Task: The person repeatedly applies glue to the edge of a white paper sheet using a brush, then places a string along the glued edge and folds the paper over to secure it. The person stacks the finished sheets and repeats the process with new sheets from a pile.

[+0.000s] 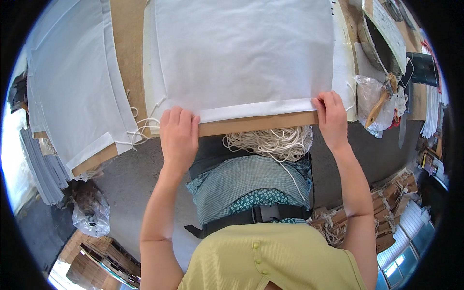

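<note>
A large white sheet (246,53), smooth and slightly glossy, lies on the work table before me. A folded white strip (256,109) runs along its near edge. My left hand (179,135) has its fingers curled over the left end of this strip. At the right end my right hand (332,118) pinches the corner, thumb toward the middle. Thin white cord (147,126) loops out beside my left hand, and another cord end shows just right of my right hand. Whether the sheet is paper or cloth, I cannot tell.
A bundle of white cord (273,141) hangs below the table edge (251,125) at my lap. Another folded white sheet (77,82) lies at left. At right are a wooden-handled brush (379,107), a plastic bag (369,92) and a tipped container (379,41). Bundled brown pieces (386,208) sit lower right.
</note>
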Motion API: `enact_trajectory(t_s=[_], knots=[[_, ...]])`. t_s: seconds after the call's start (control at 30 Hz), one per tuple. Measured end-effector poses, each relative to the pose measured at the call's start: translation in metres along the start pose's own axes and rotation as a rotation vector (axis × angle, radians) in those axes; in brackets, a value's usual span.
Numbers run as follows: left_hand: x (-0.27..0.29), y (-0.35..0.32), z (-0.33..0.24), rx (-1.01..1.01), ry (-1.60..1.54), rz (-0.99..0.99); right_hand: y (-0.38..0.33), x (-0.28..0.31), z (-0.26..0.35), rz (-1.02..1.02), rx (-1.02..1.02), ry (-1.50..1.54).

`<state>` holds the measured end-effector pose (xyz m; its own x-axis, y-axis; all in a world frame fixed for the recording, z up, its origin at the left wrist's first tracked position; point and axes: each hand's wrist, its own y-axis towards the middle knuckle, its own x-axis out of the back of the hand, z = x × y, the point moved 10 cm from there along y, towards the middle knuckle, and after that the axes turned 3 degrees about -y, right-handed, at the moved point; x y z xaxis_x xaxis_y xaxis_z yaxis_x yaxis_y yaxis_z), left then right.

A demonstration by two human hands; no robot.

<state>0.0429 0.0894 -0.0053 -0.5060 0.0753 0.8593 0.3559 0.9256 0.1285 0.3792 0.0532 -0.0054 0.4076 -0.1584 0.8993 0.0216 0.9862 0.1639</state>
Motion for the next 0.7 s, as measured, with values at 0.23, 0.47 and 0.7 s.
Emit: enact_trajectory(t_s=[0.23,0.47,0.7], knots=[[-0.040,0.000,-0.072,-0.190,0.137,0.026,-0.002,-0.007,-0.003,-0.009,0.058,-0.041],[-0.051,-0.014,-0.067,-0.189,0.143,0.189,-0.007,0.003,0.024,-0.171,0.092,-0.373],[-0.038,-0.016,-0.057,-0.135,0.137,0.249,-0.036,-0.042,0.100,0.168,0.280,-0.048]])
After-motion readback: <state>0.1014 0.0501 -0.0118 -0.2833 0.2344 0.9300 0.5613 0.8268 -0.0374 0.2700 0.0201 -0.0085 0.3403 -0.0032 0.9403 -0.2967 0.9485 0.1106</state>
